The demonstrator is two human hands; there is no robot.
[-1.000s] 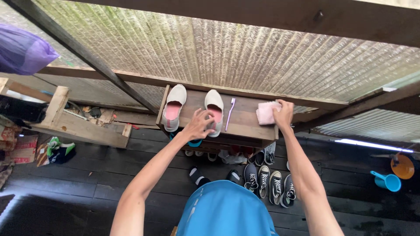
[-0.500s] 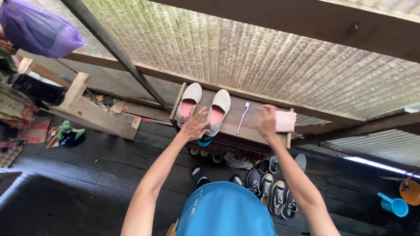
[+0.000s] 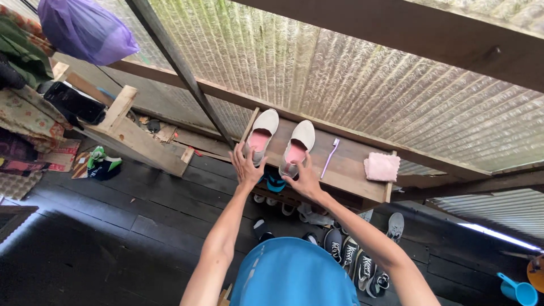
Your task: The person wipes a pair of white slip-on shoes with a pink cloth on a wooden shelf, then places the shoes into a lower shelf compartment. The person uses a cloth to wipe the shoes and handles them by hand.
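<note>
Reaching over the wooden shelf (image 3: pixel 345 180), we rest our left hand (image 3: pixel 245 165), fingers spread, on the left cream shoe (image 3: pixel 261 134); our right hand (image 3: pixel 306 180) loosely grips the right shoe (image 3: pixel 297 147). Purple toothbrush (image 3: pixel 330 158) and pink cloth (image 3: pixel 382 166) lie beyond the right fingers.

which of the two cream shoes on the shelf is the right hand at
The right hand is at the cream shoe nearer the purple toothbrush; the other cream shoe sits by the left hand.

Two cream slip-on shoes, pink insoles: left shoe (image 3: pixel 261 135), right shoe (image 3: pixel 297 146). Upright, side by side on wooden shelf top (image 3: pixel 351 170), toes twd wall.
</note>
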